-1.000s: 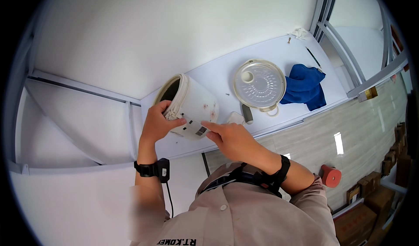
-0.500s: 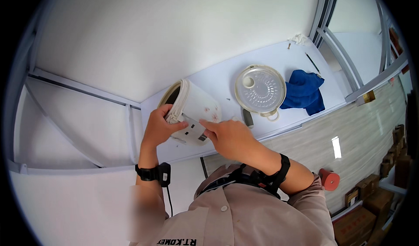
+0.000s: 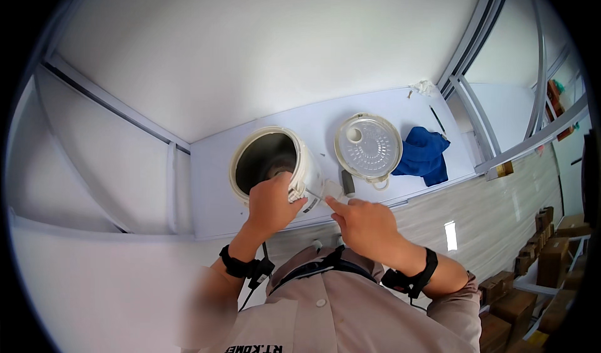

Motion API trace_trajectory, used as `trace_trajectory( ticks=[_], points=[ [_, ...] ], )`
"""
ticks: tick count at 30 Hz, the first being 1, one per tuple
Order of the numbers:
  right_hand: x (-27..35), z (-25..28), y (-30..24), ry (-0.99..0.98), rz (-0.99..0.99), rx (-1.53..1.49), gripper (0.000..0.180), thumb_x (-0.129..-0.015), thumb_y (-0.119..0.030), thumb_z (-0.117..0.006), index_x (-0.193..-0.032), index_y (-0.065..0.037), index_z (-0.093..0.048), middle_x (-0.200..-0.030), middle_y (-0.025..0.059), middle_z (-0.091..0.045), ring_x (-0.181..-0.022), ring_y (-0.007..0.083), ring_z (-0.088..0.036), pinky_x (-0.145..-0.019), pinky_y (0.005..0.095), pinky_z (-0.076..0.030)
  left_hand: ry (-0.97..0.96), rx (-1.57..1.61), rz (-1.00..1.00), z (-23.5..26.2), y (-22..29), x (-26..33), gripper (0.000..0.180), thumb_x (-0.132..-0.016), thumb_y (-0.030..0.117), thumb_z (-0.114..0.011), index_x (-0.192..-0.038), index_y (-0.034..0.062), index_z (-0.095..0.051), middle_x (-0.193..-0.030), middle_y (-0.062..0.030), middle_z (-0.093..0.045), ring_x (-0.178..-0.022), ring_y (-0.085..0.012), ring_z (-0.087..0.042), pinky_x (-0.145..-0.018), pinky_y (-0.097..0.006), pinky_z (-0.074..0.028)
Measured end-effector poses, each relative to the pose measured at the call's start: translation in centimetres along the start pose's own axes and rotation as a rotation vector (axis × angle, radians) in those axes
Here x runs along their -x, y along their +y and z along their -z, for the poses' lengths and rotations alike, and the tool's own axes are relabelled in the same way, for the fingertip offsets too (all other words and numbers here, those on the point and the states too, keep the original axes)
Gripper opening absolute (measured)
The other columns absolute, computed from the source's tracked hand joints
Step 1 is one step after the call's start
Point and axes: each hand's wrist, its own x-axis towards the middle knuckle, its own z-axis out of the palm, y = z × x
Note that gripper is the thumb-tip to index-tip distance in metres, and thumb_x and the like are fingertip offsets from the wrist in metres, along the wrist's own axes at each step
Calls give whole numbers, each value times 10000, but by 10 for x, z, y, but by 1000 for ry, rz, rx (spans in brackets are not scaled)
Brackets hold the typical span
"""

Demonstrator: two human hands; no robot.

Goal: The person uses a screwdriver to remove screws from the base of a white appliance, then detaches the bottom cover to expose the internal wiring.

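A white rice cooker body [image 3: 311, 168] stands on the white table, tilted a little, its dark open mouth facing up. My left hand [image 3: 273, 204] is closed over its near rim, fingers inside the opening and thumb outside by the hinge piece. My right hand [image 3: 366, 224], just right of the cooker, is closed round a thin metal tool [image 3: 314, 194] whose tip reaches the hinge area at the rim. The tool's handle is hidden in my palm, so its exact kind is unclear. The cooker's round lid [image 3: 377, 155], with a clear ribbed inner face, lies apart to the right.
A crumpled blue cloth [image 3: 421, 154] lies right of the lid. A grey cylinder [image 3: 347, 182] sits between lid and cooker. Farther back are a dark pen-like stick [image 3: 437, 119] and crumpled white tissue [image 3: 424, 88]. Metal frame posts [image 3: 471, 36] border the table; cardboard boxes [image 3: 553, 262] stand beyond.
The cooker has been turned more upright, so its mouth now faces up toward me. Both hands moved with it, and the tool's tip stays by the rim. My view has shifted slightly.
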Motion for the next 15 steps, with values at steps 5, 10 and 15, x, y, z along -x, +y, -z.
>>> trace_trajectory(
  ticks=[5,10,15],
  points=[
    [15,-30,20,36,-18,-216,411,-985,-181,-698,-1395,-164,-709,-782,135,-685,-673,366,-695,-599,494,-548,1,-11,-34,-14,4,9,424,-738,250,-927,-920,33,-611,-836,-166,-703,-782,-413,-697,-668,-485,-534],
    [27,-43,13,72,-8,-6,458,-997,-186,-667,-1452,-131,-654,-774,136,-675,-596,371,-672,-532,487,-537,22,-23,-36,-24,6,13,429,-734,245,-926,-915,40,-595,-817,-161,-694,-765,-407,-695,-666,-488,-536],
    [38,-70,32,110,32,-60,469,-995,-146,-658,-1463,-132,-644,-774,136,-679,-587,377,-668,-525,486,-541,31,-65,-46,-29,14,17,418,-718,207,-928,-907,45,-592,-824,-152,-712,-759,-392,-711,-668,-475,-552]
  ],
)
